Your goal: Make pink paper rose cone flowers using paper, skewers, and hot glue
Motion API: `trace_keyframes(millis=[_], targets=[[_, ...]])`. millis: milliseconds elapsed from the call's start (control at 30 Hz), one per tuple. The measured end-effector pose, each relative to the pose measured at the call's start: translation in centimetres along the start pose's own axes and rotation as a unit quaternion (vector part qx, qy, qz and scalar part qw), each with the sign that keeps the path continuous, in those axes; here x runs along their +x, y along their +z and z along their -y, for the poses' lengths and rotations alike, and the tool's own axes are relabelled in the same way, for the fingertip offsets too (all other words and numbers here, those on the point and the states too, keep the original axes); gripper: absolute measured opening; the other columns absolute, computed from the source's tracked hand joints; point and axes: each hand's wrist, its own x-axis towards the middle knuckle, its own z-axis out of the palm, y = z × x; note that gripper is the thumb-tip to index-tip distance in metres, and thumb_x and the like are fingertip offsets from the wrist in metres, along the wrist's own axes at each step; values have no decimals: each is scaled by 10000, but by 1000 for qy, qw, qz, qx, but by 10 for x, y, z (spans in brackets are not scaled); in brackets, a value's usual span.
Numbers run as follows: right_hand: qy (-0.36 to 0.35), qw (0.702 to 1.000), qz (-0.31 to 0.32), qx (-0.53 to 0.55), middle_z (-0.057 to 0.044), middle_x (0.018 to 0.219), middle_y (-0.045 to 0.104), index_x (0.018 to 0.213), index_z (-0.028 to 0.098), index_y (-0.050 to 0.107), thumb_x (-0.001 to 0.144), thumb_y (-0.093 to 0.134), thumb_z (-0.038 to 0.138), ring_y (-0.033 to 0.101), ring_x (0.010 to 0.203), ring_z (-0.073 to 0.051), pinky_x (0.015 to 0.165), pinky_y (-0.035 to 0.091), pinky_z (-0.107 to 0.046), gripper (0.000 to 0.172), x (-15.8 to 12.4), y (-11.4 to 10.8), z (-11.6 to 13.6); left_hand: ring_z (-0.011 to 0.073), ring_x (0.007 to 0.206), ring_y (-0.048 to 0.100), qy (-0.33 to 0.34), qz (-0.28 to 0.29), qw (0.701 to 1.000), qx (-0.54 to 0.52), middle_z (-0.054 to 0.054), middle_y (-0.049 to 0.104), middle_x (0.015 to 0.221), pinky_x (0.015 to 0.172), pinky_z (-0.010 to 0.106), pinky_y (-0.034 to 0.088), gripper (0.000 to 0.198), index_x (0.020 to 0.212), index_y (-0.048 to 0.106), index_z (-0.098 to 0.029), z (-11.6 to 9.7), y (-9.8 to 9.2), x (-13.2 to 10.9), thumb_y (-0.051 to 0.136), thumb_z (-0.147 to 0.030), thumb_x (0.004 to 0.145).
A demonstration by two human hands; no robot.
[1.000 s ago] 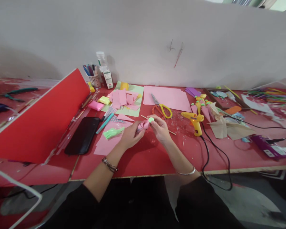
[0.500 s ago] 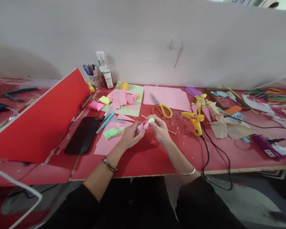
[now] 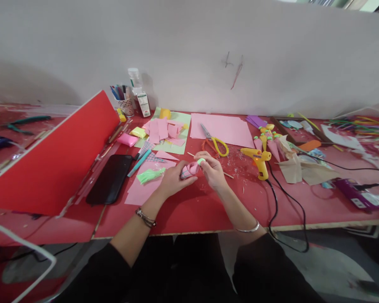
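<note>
My left hand (image 3: 174, 179) is closed around a rolled pink paper cone (image 3: 189, 170) with a grid pattern on part of it. Between the fingers of my right hand (image 3: 212, 170) is a small light-green ball (image 3: 201, 161), apparently soft clay, held right beside the cone's open end. Whether ball and cone touch I cannot tell. A thin wooden stick (image 3: 228, 175) lies on the table behind my right hand. Left of my hands, a bag of light-green clay (image 3: 150, 175) rests on pink paper (image 3: 139, 194).
Scissors (image 3: 219, 145) with yellow handles lie beyond my hands. At right stands a yellow glue gun (image 3: 259, 162) with a black cable, near finished pink cones (image 3: 273, 149). A black phone (image 3: 110, 179) and a slanted red board (image 3: 57, 155) occupy the left.
The green ball has shifted slightly downward, closer to the cone's mouth, and my right fingers cover more of it. My left hand has turned the cone slightly.
</note>
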Motion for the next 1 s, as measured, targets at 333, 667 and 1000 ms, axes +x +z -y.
trace_keyframes(millis=[333,667,1000], targets=[[34,999,-22,4,3,811,568,766,275,696,665,644,355,519,804,-127,784,399,-269,139,2,3,2,186,592,567,-26,0,996,89,32,589,685,517,238,338,282,902,494,-163,-2,0,2,503,-395,742],[101,989,5,105,5,762,570,783,244,674,575,679,459,502,679,-106,632,419,-236,300,-1,8,10,99,503,398,55,9,994,-99,-41,427,554,497,216,304,227,742,480,-156,4,-1,0,415,-374,743],[90,994,12,62,-13,737,566,652,216,641,530,693,486,494,705,-139,626,407,-270,301,2,8,12,60,380,293,63,89,964,-243,-63,341,413,392,205,239,458,589,369,-176,0,-1,-1,293,-583,787]])
